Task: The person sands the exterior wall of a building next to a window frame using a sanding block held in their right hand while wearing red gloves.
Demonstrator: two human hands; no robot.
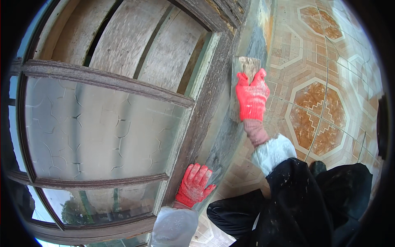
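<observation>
Reaching well forward, the right hand (253, 96) clamps a wooden block (249, 64); the left hand (195, 185) rests, fingers apart, against the window frame (210, 78).

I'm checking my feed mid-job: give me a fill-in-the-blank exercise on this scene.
Of left hand and right hand, only the ____ holds the flat block.
The gloves are ____ in colour.
The glazed wooden frame is to the ____ of the tiled floor in the picture.
Missing words: right hand; red; left.
</observation>
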